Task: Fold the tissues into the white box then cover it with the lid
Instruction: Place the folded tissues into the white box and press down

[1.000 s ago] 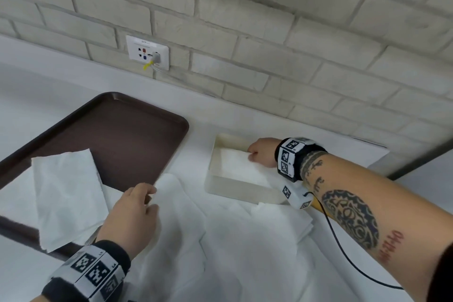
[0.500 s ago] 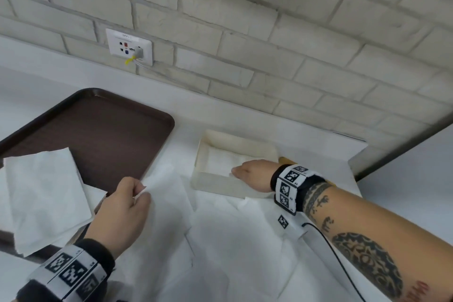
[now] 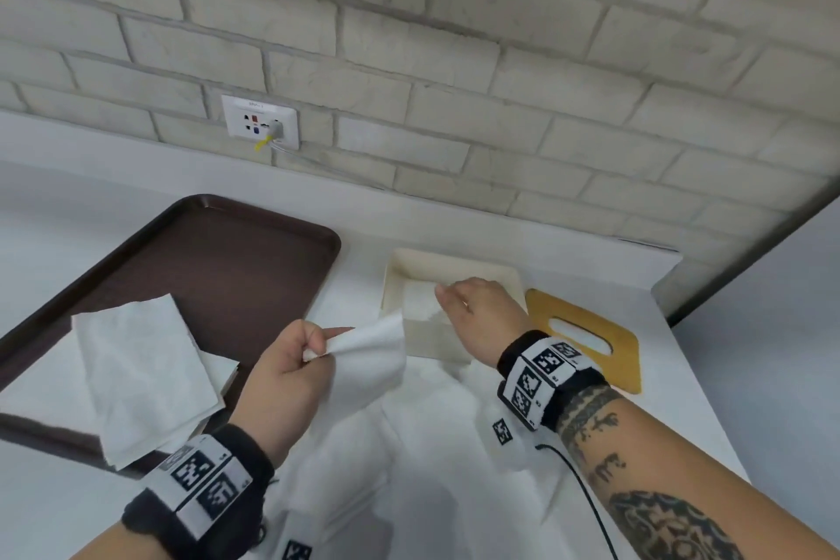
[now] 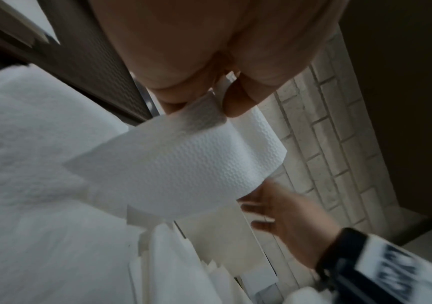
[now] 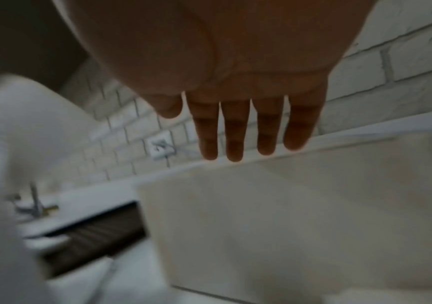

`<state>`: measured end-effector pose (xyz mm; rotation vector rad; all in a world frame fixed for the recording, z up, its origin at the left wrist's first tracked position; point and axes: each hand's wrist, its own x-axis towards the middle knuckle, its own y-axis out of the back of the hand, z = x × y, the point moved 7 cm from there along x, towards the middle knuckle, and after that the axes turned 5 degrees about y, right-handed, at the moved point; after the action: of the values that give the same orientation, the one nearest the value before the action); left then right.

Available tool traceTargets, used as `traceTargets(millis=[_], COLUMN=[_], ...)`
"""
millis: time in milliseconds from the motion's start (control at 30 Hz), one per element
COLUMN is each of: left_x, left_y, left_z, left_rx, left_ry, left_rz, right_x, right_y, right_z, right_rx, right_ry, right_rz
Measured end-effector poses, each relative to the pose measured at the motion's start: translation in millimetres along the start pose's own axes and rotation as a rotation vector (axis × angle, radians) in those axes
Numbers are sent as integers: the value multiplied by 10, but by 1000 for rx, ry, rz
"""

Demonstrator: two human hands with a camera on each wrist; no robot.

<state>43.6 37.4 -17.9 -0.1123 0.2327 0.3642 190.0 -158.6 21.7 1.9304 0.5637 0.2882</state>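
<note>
The open white box [image 3: 459, 263] stands on the counter by the wall, with a folded tissue [image 3: 416, 302] lying inside. My left hand [image 3: 318, 345] pinches a corner of a white tissue [image 3: 372, 348] between thumb and forefinger and holds it up left of the box; the left wrist view shows the pinch [image 4: 217, 98] and the embossed sheet [image 4: 178, 164] hanging. My right hand [image 3: 447, 298] hovers over the box's near wall, fingers [image 5: 235, 144] straight and holding nothing. The yellow lid [image 3: 591, 323] with a slot lies flat right of the box.
A brown tray [image 3: 227, 259] at the left carries loose tissues [image 3: 136, 373]. Several more tissues [image 3: 432, 446] are spread on the counter under my arms. The brick wall with a socket [image 3: 260, 121] runs behind; the counter ends at the right.
My left hand has pinched a tissue from the pile and lifted it towards the box. My right hand has drawn back from inside the box to its near wall.
</note>
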Motion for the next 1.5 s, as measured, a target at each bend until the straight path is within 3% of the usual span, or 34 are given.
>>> traceTargets(millis=[67,167,300,400,500,600,700,767,900,1033,1233,1500], left_x=[13,-12,-81,-135,-188,-308,-382,-433,-568,-664,-732,-866], left_y=[16,-28,-97,-77,-95,-259,-332,-380,-559,-642,-844,-1221], left_z=[-12,-9,34,-18,-134,-173,-187,-157,-119,-182,-288,-432], left_rx=[62,170,373,234,-124,-227,-110,-19,0,-23,-96,-118], left_ry=[-15,-56,-129,-54,196,401,331,234,161,161,192,306], left_rz=[33,17,-51,-68,-113,-301,-354,-311,-337,-293,-252,-389], right_x=[-246,-543,-680,-813,-969,-1139,-1317,-1417,-1577,-1732,-1879,-1980], right_y=[-19,-234,-480,-504,-448,-452,-488,-514,-623,-776,-802,-669], right_z=[-230,-488,-388,-441,-491,-393,-329,-288,-153,-36,249,540], right_rx=[217,509,751,955,974,957,904,885,895,960,1002,993], right_ry=[36,-33,-201,-168,-109,-163,-208,-221,-257,-273,-320,-304], right_rz=[70,-4,232,311,335,395,378,356,325,269,302,291])
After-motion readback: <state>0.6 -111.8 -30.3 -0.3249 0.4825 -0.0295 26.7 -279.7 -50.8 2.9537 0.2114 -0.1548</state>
